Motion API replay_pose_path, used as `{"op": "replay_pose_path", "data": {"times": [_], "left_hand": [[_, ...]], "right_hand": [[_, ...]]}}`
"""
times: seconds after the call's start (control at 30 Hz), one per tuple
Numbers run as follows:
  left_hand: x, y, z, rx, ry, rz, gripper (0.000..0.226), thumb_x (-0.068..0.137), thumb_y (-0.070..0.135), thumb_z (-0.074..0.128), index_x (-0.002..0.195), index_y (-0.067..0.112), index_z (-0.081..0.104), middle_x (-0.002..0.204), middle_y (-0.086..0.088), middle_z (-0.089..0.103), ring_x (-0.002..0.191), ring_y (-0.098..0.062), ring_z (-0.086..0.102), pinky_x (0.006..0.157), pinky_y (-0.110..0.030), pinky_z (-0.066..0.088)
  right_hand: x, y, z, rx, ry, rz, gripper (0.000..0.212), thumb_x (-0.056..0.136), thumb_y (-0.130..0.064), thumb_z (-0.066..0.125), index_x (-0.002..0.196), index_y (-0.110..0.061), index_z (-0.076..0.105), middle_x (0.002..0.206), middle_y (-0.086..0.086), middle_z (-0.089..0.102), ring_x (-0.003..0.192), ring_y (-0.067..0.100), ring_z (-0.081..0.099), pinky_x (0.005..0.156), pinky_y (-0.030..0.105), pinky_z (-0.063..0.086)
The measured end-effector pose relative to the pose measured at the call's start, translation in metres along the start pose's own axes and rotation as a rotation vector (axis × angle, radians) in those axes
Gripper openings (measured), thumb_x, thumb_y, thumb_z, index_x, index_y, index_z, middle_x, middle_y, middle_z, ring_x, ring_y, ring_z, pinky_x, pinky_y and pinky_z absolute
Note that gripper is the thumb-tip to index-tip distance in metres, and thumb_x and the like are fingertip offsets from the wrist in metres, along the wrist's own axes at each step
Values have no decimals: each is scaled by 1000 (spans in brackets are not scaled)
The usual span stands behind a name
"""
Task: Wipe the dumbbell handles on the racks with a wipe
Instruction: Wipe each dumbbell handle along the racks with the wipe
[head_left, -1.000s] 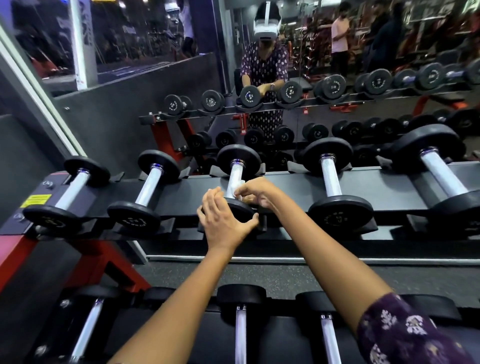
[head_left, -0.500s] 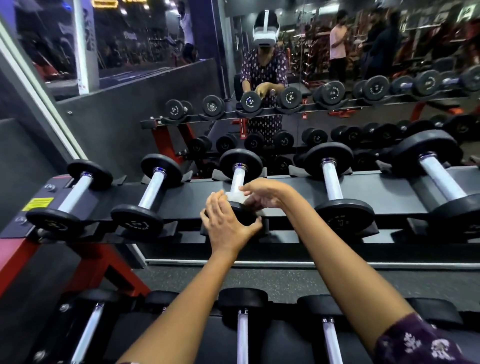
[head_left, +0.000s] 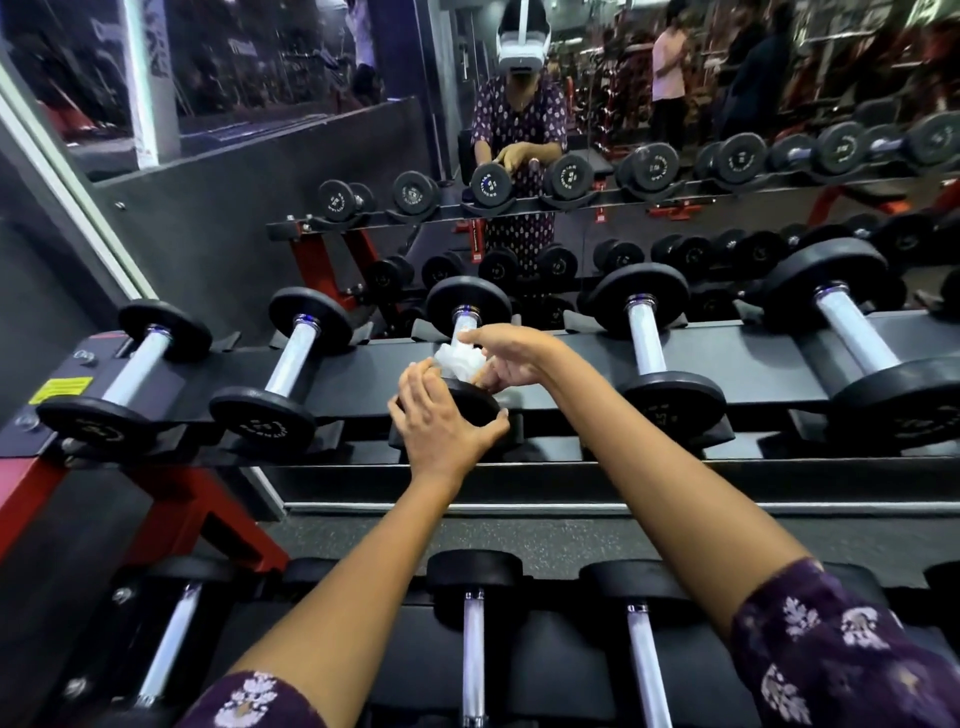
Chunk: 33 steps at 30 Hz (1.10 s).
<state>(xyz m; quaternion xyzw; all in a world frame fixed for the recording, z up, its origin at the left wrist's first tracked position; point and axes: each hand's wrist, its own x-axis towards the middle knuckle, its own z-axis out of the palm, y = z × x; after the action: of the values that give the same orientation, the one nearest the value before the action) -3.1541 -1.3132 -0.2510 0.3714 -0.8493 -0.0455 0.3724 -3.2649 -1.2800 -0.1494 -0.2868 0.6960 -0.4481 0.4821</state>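
Nearest, the left hand (head_left: 444, 415) cups the near head of the third dumbbell (head_left: 467, 358), fingers spread; beyond, the right hand (head_left: 511, 358) pinches the wipe (head_left: 457, 361) around its handle, whose axis runs away toward the mirror (head_left: 727, 78)

Matt black rubbery dumbbell heads (head_left: 470, 305), glossy metal handles (head_left: 297, 357), crumpled white wipe (head_left: 457, 361), printed cloth sleeve (head_left: 841, 654).
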Motion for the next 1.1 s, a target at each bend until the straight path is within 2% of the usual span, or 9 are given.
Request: {"op": "replay_pose_path", "data": {"times": [0.13,0.23,0.4,0.53,0.6,0.7,0.87,1.0,1.1], "left_hand": [[0,0,1,13,4,9,87,55,57,79,111,-4,52,123,-20,54,117,-43,50,88,-61,46],[1,-1,1,20,24,21,89,58,68,57,111,-3,51,122,-21,55,115,-41,53,86,-58,48],[2,-3,4,11,75,57,84,56,65,60,110,2,45,119,-18,55,114,-36,50,83,-58,50],[2,-5,6,-22,123,49,84,55,68,50,110,6,41,119,-15,55,114,-30,43,84,-57,50],[3,-4,8,-17,122,54,85,56,69,50,111,6,42,119,-15,55,114,-30,43,84,-58,50],[3,-5,8,-15,123,60,84,56,70,50,111,7,41,118,-15,55,112,-33,50,84,-57,50],[3,-8,9,-41,175,83,81,57,69,52,110,9,39,113,-15,57,106,-25,41,87,-51,48],[5,-7,9,-46,180,91,81,56,69,53,110,10,39,112,-13,55,103,-25,41,86,-50,48],[5,-8,10,-50,193,91,81,56,68,53,110,9,40,111,-13,55,103,-25,42,87,-50,47]], "right_hand": [[-1,4,8,40,-92,66,26,99,-31,38,106,-7,42,64,8,50,56,16,42,68,28,40],[11,10,22,-17,-78,97,30,99,-34,39,110,-7,47,82,11,54,70,20,52,70,32,43],[16,6,1,68,-1,96,57,101,-38,28,119,14,41,102,21,52,57,13,34,58,21,34],[24,15,12,193,127,52,31,100,-17,30,73,-8,41,66,6,36,34,10,36,39,21,31],[34,14,9,409,205,-35,27,91,3,28,69,-7,41,65,10,39,38,17,48,48,24,45],[51,14,5,596,345,-134,23,80,17,30,78,0,47,73,18,48,67,31,54,82,48,49],[61,27,3,509,420,-100,11,73,11,59,70,1,55,63,14,55,38,15,54,44,25,53],[88,18,-10,566,497,-156,37,66,3,74,98,6,55,94,13,63,73,20,65,78,38,57],[75,13,-3,513,467,-152,29,75,4,69,93,-1,47,93,13,54,43,7,58,57,25,56]]}}
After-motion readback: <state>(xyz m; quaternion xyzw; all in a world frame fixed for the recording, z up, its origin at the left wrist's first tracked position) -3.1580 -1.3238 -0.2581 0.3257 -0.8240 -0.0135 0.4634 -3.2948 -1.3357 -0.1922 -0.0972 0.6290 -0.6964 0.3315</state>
